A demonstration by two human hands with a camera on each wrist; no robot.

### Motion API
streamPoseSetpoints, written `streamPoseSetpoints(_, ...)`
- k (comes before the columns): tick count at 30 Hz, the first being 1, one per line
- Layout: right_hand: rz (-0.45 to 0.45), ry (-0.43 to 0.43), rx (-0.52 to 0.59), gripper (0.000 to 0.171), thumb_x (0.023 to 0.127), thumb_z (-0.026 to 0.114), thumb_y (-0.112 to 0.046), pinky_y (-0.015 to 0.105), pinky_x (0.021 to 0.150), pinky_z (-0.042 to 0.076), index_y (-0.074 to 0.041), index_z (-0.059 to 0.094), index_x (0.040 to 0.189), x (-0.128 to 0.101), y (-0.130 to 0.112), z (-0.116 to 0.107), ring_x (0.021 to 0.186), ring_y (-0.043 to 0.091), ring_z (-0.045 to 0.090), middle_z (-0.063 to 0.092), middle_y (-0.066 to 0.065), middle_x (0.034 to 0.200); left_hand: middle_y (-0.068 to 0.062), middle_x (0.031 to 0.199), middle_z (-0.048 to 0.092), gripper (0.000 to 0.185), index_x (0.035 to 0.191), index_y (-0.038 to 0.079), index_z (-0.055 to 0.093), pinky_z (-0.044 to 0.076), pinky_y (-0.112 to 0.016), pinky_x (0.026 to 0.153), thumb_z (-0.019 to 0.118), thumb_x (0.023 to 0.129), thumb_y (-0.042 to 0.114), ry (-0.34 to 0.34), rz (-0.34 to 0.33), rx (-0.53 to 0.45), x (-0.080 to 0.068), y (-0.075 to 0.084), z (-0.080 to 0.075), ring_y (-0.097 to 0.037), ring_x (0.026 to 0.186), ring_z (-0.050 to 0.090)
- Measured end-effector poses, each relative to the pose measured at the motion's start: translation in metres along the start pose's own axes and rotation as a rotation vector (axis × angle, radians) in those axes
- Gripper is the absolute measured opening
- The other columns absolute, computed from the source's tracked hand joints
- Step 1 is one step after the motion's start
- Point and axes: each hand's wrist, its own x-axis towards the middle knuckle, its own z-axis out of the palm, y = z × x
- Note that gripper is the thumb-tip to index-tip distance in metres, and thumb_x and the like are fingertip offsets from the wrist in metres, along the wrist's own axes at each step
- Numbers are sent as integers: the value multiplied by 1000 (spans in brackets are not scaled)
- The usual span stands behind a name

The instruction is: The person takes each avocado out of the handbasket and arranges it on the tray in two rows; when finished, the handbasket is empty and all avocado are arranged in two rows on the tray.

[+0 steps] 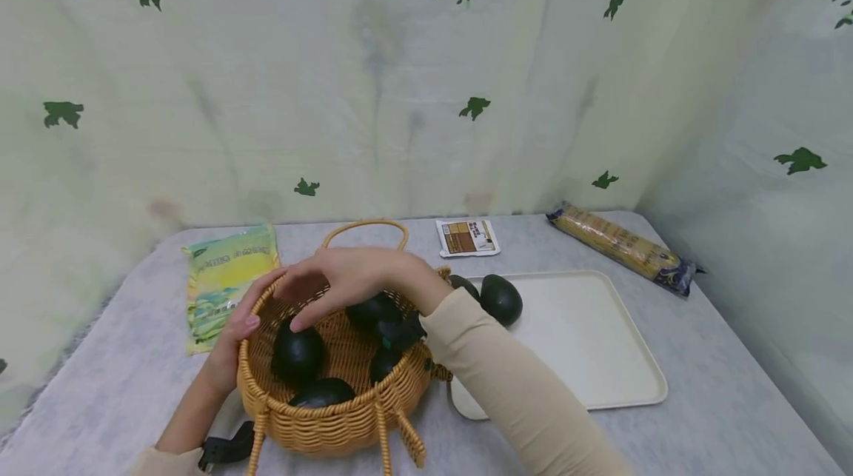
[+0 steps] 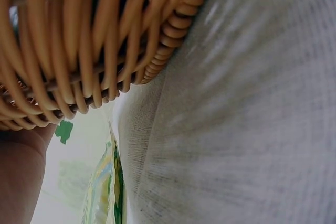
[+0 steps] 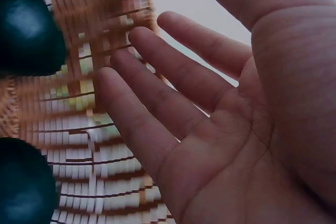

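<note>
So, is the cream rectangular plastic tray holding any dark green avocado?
No, the cream rectangular plastic tray is bare; two dark green avocados lie beside its left edge.

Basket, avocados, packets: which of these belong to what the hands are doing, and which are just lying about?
In use:
basket
avocados
tray
left hand
right hand

Lying about:
green bag
small packet
noodle pack

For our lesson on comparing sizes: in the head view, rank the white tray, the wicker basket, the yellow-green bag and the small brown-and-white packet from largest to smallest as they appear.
1. White tray and wicker basket: look alike; the basket sits nearer, so unranked.
2. Yellow-green bag.
3. Small brown-and-white packet.
</note>
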Motion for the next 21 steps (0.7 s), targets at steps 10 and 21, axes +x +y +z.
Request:
streamPoseSetpoints(10,15,-57,-24,57,95,74,-33,12,98,44,-8,58,144,19,18,14,122,4,62,64,0,140,2,157,38,64,162,0,20,40,-21,108,22,101,22,-26,34,-20,1,-3,1,-9,138,45)
streamPoseSetpoints(21,92,-63,-89,63,93,77,-34,13,102,40,-11,54,147,25,31,24,128,2,56,59,-2,146,1,156,39,65,161,0,21,39,-20,107,24,101,25,-1,15,-9,3,0,2,-9,138,44)
